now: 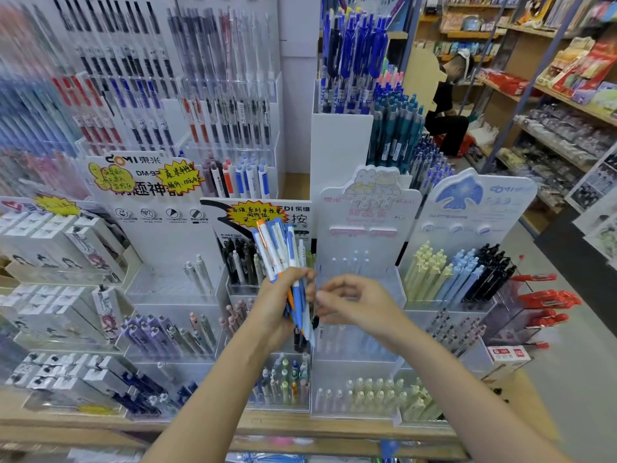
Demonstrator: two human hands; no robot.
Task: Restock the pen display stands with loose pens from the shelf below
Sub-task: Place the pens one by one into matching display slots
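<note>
Left hand grips a bunch of pens, blue, white and orange, held upright before the centre display stand. Right hand just right of the bunch, fingers loosely curled, fingertips at the pens; whether it pinches one, cannot tell. Yellow, blue and black pens fill the right stand.

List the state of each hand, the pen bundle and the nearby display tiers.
left hand: gripping the pen bundle
right hand: fingers loosely curled, empty, beside the bundle
pen bundle: upright, fanned out above the fist
top tier of pastel stand: nearly empty
yellow, blue and black pens tier: full
</note>
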